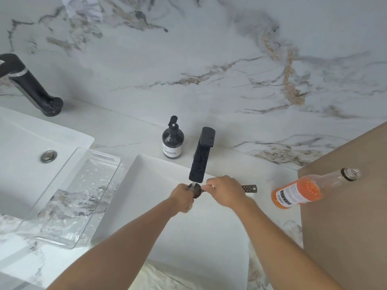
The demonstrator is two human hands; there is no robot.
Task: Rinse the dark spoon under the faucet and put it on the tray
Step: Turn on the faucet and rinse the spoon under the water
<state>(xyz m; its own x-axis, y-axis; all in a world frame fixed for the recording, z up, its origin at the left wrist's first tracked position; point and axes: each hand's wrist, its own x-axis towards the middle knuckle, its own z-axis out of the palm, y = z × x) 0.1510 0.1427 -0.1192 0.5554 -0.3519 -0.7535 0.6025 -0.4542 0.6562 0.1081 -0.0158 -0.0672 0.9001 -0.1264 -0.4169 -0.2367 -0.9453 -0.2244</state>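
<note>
— Where is the dark spoon [196, 190] right now?

— Right under the spout of the black faucet [200, 158], over the white sink [159, 181]. Its bowl sits between the two hands, with a thin stream of water landing on it. The perforated end of the handle pokes out past the right hand [225, 190], toward the bottle.

— And how do the hands hold it?

— The right hand has its fingers pinched on the handle just beside the bowl. The left hand [181, 195] is curled around the bowl from the left, fingers pressed against it (whether it truly grips or only rubs, I cannot tell).

— What else is around?

— A dark soap dispenser [173, 141] stands upright on the marble counter [272, 164], just left of the faucet base. To the right, an orange bottle [301, 189] lies tilted, uncapped, resting against a brown panel [345, 206]. To the left, the clear tray [73, 197] lies wet with droplets, bridging the counter and the edge of a second sink [25, 143], which has its own black faucet [29, 84].

— Anything blocking the way to the tray?

— The left forearm lies between the spoon and the tray; the counter strip there is bare.
</note>
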